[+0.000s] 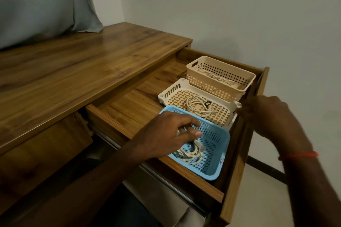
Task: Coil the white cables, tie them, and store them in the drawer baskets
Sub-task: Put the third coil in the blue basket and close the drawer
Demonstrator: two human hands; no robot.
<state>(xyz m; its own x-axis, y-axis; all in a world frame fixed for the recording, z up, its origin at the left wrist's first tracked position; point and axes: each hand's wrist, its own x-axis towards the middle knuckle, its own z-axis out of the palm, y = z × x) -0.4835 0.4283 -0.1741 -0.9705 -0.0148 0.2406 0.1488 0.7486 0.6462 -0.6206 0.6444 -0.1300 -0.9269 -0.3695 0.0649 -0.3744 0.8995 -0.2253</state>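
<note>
The left hand (166,134) hovers over the blue basket (221,164) at the near end of the open drawer (129,108), fingers loosely bent and holding nothing. A coiled white cable (188,155) lies just beneath them, partly hidden by the hand. The right hand (273,114) is at the drawer's front edge, blurred; I cannot tell its grip. Farther along, a cream basket (221,116) holds a tied coil (197,105), and a beige basket (212,86) holds another cable (215,76). The desk (73,64) top runs left.

Drawer (129,108) bears blue basket (219,164), white basket (171,90), beige basket (212,89), seemingly touching.
</note>
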